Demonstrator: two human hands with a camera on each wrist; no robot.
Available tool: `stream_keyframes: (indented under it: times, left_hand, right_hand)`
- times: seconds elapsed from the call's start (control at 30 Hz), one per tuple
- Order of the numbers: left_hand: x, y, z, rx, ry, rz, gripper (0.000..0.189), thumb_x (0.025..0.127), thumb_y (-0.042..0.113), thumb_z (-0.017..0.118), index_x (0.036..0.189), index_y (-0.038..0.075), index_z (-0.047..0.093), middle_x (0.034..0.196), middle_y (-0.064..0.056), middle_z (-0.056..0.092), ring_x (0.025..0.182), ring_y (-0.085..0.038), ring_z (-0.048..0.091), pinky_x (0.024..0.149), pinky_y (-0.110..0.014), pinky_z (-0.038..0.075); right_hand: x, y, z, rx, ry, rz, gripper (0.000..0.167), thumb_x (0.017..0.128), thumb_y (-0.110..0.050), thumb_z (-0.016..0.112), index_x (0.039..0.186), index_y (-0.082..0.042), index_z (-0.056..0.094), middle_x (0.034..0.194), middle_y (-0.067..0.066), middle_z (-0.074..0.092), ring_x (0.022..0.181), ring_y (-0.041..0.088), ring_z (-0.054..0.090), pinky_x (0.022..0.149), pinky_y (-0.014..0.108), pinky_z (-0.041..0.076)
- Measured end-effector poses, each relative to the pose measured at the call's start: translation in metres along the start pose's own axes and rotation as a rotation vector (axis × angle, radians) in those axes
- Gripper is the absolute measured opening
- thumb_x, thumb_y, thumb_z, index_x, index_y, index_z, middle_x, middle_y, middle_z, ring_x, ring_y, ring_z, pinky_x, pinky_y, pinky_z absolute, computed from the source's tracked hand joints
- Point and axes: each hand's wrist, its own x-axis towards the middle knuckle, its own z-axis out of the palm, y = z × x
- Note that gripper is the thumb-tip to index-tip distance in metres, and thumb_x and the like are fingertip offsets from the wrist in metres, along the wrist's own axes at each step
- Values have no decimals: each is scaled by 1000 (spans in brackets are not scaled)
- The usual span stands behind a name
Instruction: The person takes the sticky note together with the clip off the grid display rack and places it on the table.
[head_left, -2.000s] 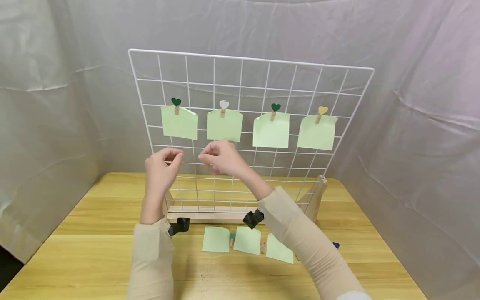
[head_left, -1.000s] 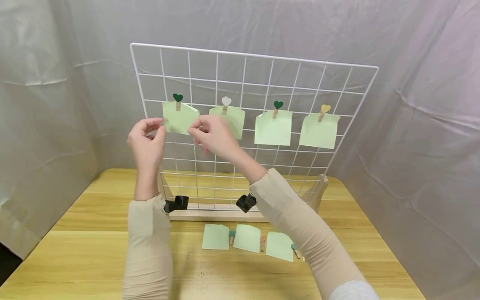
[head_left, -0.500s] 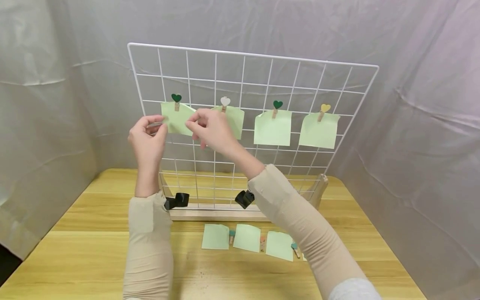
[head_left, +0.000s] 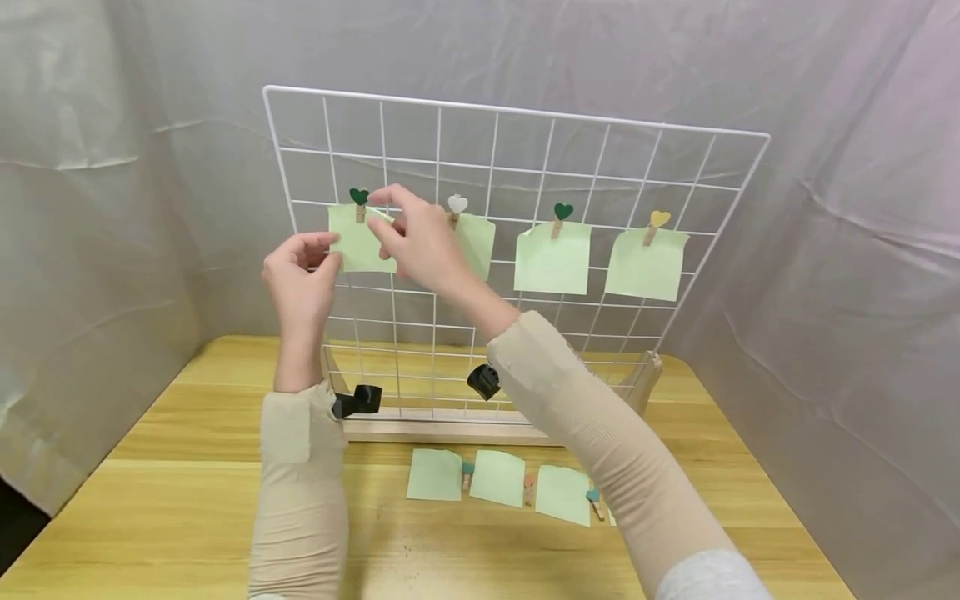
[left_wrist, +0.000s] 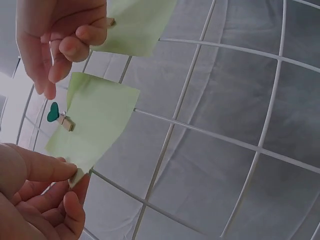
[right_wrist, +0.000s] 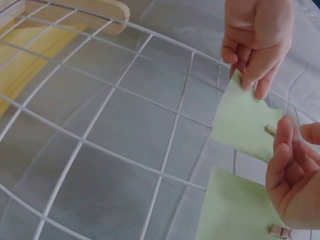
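The leftmost pale green paper note (head_left: 351, 242) hangs from the white wire grid (head_left: 517, 111), held by a small wooden clothespin (head_left: 361, 213) with a dark green heart. My left hand (head_left: 300, 275) pinches this note by its left edge, and the left wrist view shows the bent corner between thumb and finger. My right hand (head_left: 423, 237) is raised over the note's right side, thumb and forefinger apart beside the clothespin. In the right wrist view the fingers of the right hand (right_wrist: 295, 175) are loosely bent with nothing between them. Part of the second note (head_left: 476, 242) is hidden behind that hand.
Two more clipped notes hang to the right, one under a green heart (head_left: 563, 212), one under a yellow heart (head_left: 660, 218). On the wooden table (head_left: 180, 500) before the grid's wooden base (head_left: 450, 432) lie several notes, such as one square note (head_left: 435, 475), and clothespins.
Both hands have risen from below to the leftmost note, where the left takes its left edge. The right hand has gone from the note's right edge up towards the green-heart clothespin.
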Motion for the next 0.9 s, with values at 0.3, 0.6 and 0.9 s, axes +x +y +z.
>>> stream_keyframes:
  times: [0.3, 0.6, 0.9]
  left_hand:
    - [2, -4, -4, -19, -10, 70, 14, 80, -2, 60, 92, -3, 66, 74, -4, 60, 65, -11, 50, 60, -18, 41]
    - [3, -4, -4, -16, -27, 93, 12, 80, -3, 60, 89, -4, 67, 70, -1, 60, 62, -10, 51, 58, -17, 41]
    - [1, -1, -7, 22, -31, 121, 12, 81, -3, 59, 89, -4, 67, 69, -3, 58, 60, -10, 48, 56, -17, 40]
  right_hand:
    - [9, -6, 2, -127, -6, 4, 40, 93, -26, 48, 132, -17, 42, 60, 4, 60, 42, 15, 51, 40, 24, 37]
    - [17, -14, 2, -288, -90, 122, 45, 95, -32, 38, 137, -14, 34, 64, -3, 61, 45, 13, 55, 42, 23, 40]
    - [21, -18, 5, -305, -117, 155, 45, 96, -35, 36, 136, -14, 35, 64, -3, 61, 45, 13, 57, 44, 24, 42]
